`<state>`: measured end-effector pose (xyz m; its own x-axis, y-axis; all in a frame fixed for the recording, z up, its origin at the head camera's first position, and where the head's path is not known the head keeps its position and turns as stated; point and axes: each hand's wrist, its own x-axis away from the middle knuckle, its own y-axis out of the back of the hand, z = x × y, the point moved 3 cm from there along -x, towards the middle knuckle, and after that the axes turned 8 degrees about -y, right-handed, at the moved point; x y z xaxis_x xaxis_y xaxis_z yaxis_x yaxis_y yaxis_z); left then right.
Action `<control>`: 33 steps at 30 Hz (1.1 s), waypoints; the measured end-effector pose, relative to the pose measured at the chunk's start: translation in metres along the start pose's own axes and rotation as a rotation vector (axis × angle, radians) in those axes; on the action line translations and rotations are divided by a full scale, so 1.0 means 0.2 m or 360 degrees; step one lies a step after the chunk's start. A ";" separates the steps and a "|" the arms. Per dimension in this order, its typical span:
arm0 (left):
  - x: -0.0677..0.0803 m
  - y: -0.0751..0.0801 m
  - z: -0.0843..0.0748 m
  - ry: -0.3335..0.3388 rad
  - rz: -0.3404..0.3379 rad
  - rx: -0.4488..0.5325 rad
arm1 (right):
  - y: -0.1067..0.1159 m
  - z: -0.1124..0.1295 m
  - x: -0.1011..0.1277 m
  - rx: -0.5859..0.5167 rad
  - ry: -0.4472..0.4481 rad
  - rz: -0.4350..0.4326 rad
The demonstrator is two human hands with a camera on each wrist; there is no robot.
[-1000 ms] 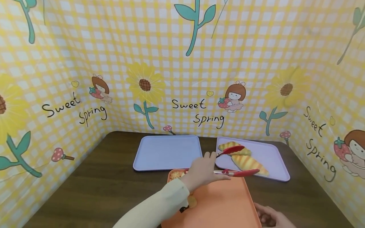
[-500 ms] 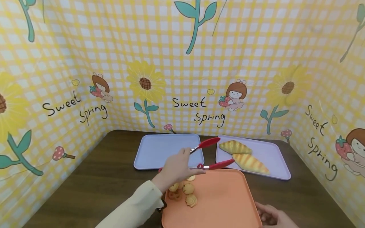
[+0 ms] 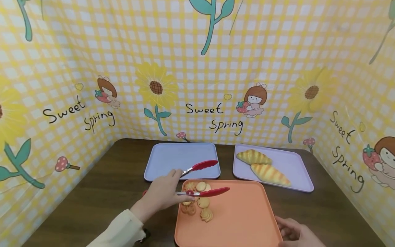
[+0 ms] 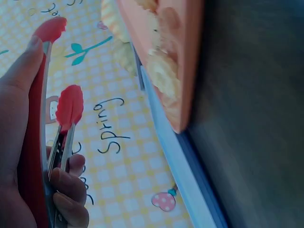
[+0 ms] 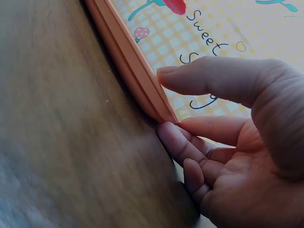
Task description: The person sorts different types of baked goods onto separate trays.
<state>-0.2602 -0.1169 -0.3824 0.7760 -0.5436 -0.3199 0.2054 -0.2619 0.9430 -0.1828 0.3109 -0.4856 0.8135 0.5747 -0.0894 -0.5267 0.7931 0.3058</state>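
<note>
Left hand [image 3: 162, 195] clamped round red-tipped metal tongs [image 3: 202, 179], tips spread apart, hovering over a little pile of round golden cookies [image 3: 197, 200] at the far-left corner of the flat orange plastic tray [image 3: 240, 219]. Probably light and crumbly, so best pinched gently across the flat edges. Right hand [image 3: 296, 235] pinching the tray's near-right corner, thumb on top, fingers curled under. Beyond: blue tray [image 3: 172, 157], lilac tray [image 3: 293, 168] with two croissants [image 3: 262, 166], all on the dark wooden counter [image 3: 102, 192]. Nothing blocking the cookies.

You had tongs [image 3: 202, 179] with glossy red plastic tips on bare metal arms, a smooth matt plastic orange tray [image 3: 240, 219], and a dark wood-grain desk [image 3: 102, 192].
</note>
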 end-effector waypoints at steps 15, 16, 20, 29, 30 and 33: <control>0.26 0.03 0.11 -0.0455 0.0005 -0.0137 | -0.01 0.03 0.01 0.0110 -0.0141 -0.0114; 0.27 0.03 0.11 -0.0474 -0.0007 -0.0139 | -0.01 0.03 0.01 0.0125 -0.0138 -0.0121; 0.29 0.03 0.12 -0.0552 -0.0043 -0.0125 | -0.01 0.03 0.01 0.0135 -0.0128 -0.0126; 0.32 -0.01 0.13 -0.0638 0.0020 -0.0082 | -0.01 0.04 0.00 0.0158 -0.0176 -0.0153; 0.33 -0.01 0.13 -0.0631 0.0029 -0.0075 | -0.01 0.04 0.00 0.0141 -0.0200 -0.0152; 0.33 -0.02 0.13 -0.0621 0.0021 -0.0089 | -0.01 0.04 0.00 0.0132 -0.0237 -0.0158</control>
<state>-0.2264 -0.1720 -0.4102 0.4962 -0.8116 -0.3083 0.2371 -0.2149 0.9474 -0.1793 0.3084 -0.4787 0.8911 0.4534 0.0166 -0.4251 0.8215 0.3800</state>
